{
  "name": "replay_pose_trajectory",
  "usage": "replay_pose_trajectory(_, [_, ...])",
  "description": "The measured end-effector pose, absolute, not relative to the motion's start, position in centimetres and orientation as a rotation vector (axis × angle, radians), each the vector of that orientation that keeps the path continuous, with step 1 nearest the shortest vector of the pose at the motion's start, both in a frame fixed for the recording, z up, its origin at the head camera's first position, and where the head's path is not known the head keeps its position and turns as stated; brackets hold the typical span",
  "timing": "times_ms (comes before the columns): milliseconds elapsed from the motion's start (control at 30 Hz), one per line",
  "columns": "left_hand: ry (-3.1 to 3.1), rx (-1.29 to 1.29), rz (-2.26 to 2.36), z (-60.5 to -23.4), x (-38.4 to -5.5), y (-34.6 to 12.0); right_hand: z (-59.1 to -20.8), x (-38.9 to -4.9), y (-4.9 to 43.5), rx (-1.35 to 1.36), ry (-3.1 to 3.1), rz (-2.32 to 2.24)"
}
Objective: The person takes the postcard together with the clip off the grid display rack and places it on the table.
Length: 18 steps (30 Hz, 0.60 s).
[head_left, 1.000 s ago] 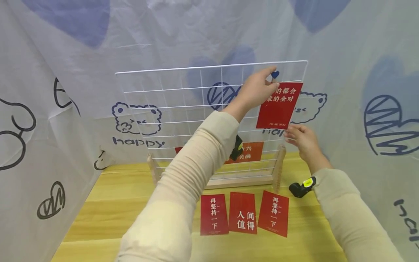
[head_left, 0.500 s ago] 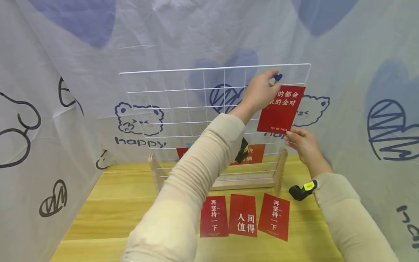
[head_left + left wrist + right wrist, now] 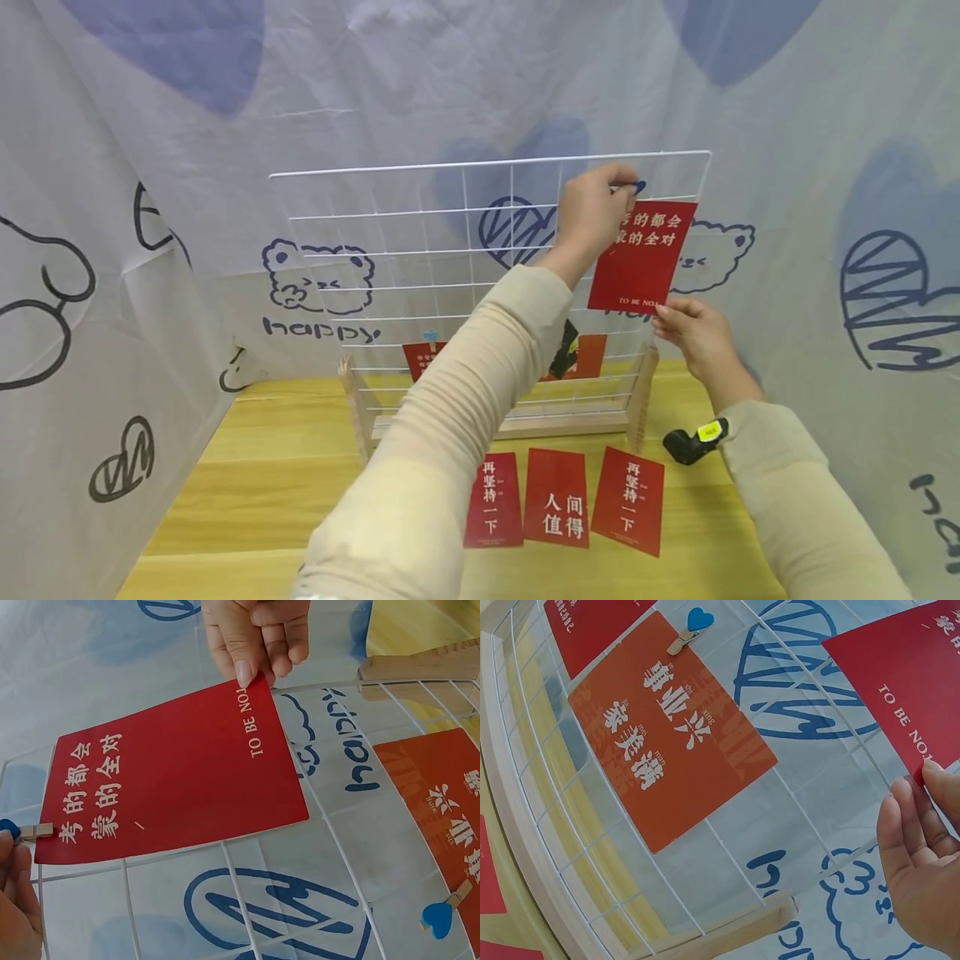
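My left hand (image 3: pixel 592 212) pinches a small wooden clothespin (image 3: pixel 36 831) with a blue heart on it, at the top edge of a red card (image 3: pixel 641 258). The clothespin's tip lies over the card's corner in the left wrist view. The card is against the upper right of a white wire grid (image 3: pixel 390 170). With thumb and fingers, my right hand (image 3: pixel 697 333) pinches the card's lower right corner, also seen in the right wrist view, where the right hand (image 3: pixel 922 862) shows close up.
Lower on the grid hang an orange card (image 3: pixel 667 735) with a heart clothespin (image 3: pixel 690 630) and another red card (image 3: pixel 420 360). Wooden feet (image 3: pixel 640 400) hold the grid up. Several red cards, such as the middle one (image 3: pixel 557 497), lie on the yellow wood-grain table (image 3: pixel 247 467).
My left hand has turned at the wrist, so the blue heart now shows nearly edge-on. My right hand keeps its pinch on the card's lower corner. The card stays in about the same place.
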<state>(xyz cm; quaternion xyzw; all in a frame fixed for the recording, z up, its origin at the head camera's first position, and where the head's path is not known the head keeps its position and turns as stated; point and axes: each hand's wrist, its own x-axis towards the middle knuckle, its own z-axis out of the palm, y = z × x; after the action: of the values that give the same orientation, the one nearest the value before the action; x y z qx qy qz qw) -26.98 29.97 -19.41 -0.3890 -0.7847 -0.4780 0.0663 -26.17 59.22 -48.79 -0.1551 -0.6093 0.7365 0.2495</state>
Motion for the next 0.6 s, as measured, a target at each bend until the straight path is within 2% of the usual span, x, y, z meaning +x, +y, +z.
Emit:
replay_pose_trajectory(67, [-2.337,-1.173,-1.483,-19.5,-27.1,30.0,-50.2,-26.9,60.3,-0.409,-1.662,1.963])
replay_pose_trajectory(233, [-2.262,-1.212,-1.408,-19.6,-27.5,29.8,-46.9,-24.8,57.0,-0.419,-1.599,2.038])
replay_pose_trajectory(467, [-2.149,-1.295,-1.429,-20.1,-28.0,29.7,-47.1,-25.1,56.3,-0.407,-1.623,1.969])
replay_pose_trajectory(567, [-2.112,-1.292,-1.426,-20.4,-28.0,29.7,-44.6,-23.5,53.6,-0.452,-1.644,1.948])
replay_pose_trajectory(600, [-2.105,-1.291,-1.43,-20.5,-28.0,29.8,-44.4,-23.2,53.3,-0.388,-1.616,1.989])
